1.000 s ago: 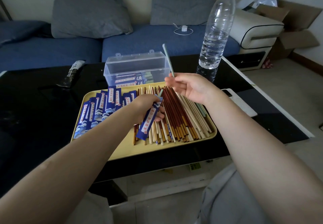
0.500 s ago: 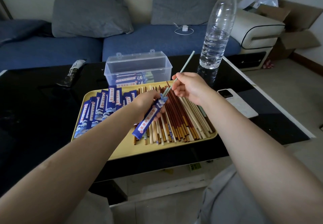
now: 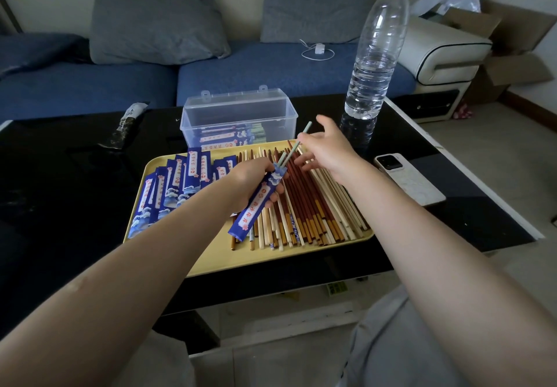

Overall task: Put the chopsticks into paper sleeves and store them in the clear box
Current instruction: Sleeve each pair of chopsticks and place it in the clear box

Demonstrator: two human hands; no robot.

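Chopsticks point(image 3: 294, 147) half-seated in sleeve point(image 3: 258, 201), left hand point(image 3: 251, 181) gripping it.
Right hand point(image 3: 327, 153), at 2 o'clock, fingers spread: push ends straight down.

one clear plastic lidded box point(image 3: 238, 115), one yellow rectangular tray point(image 3: 211, 263), one tall clear plastic water bottle point(image 3: 373, 54), one white smartphone point(image 3: 407, 180), two grey cushions point(image 3: 156, 24), two hands point(image 3: 328, 151); loose chopsticks point(image 3: 307, 205) too many to count.

Clear box point(image 3: 238, 115) open-topped beyond tray point(image 3: 211, 261); water bottle point(image 3: 372, 64) just right.
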